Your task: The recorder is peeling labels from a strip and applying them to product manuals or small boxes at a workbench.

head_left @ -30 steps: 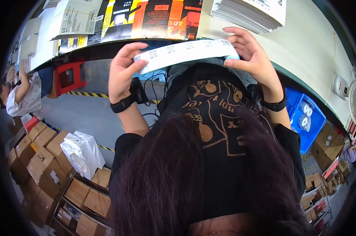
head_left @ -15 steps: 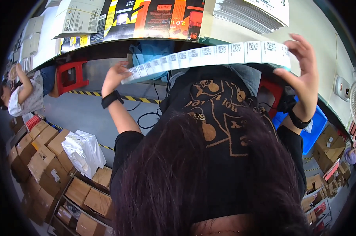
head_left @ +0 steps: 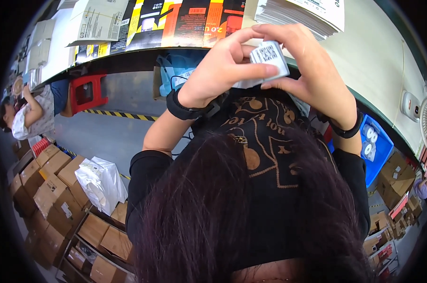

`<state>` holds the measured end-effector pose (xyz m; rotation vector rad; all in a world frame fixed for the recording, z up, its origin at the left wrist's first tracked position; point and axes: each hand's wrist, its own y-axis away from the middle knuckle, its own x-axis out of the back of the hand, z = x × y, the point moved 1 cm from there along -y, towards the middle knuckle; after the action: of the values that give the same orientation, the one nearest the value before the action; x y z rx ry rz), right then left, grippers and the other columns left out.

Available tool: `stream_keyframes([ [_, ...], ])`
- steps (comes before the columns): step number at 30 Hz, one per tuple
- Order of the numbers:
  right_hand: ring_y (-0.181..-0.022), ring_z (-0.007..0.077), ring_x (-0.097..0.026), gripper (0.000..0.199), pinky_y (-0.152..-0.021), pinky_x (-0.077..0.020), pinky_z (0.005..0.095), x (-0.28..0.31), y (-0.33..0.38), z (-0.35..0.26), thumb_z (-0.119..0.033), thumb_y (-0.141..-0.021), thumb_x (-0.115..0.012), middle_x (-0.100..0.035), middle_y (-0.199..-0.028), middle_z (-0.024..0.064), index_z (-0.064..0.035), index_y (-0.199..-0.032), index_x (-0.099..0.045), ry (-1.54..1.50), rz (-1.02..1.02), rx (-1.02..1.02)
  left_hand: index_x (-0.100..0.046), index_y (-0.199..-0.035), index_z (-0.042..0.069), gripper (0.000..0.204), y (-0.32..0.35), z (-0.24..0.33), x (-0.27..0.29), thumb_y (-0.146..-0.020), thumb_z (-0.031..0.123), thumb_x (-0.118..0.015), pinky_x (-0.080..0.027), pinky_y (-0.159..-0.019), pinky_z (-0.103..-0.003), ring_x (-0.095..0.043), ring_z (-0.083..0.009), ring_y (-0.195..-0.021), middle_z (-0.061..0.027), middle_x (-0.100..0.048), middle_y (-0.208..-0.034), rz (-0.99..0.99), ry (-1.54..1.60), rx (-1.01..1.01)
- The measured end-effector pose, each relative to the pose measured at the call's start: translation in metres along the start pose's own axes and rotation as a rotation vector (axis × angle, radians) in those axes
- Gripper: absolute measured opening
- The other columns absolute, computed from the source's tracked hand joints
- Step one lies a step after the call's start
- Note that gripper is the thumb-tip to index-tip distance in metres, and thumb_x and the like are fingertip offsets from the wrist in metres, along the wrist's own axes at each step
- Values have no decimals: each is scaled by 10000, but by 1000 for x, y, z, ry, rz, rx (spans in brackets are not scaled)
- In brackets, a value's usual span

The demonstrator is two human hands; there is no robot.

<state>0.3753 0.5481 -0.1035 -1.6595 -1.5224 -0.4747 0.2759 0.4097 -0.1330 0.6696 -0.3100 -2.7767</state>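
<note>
A white strip of labels with printed square codes is gathered into a small bundle between my hands, in front of my chest at the table's near edge. My left hand pinches the bundle, its thumb across the coded face. Curved around the bundle's far and right sides is my right hand; its thumb is at the lower edge and its fingertips reach over to my left fingers. Part of the strip is hidden behind the left thumb and fingers. Both wrists wear dark bands.
Printed yellow, black and orange box sheets lie along the table, a stack of white printed sheets to their right. A red stool and cartons stand left, a blue bin right. Another person sits far left.
The label strip was stretched wide between my two hands. Now my left hand has moved right and my right hand left, and the strip is gathered compactly between them.
</note>
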Motion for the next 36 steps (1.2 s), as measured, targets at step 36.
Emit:
stream_keyframes([
  [36,-1069,327,-460,832,-952,-315,400,109,111,35,-327,-595,-554,-455,-1108,262,32,-1268,-223,-191,467,-233,-516,-958,9,293,104,-45,170,-691,-36,-629,-423,-676,-213,-538,-78,-757,-11,-561,-791,233,-327,68],
])
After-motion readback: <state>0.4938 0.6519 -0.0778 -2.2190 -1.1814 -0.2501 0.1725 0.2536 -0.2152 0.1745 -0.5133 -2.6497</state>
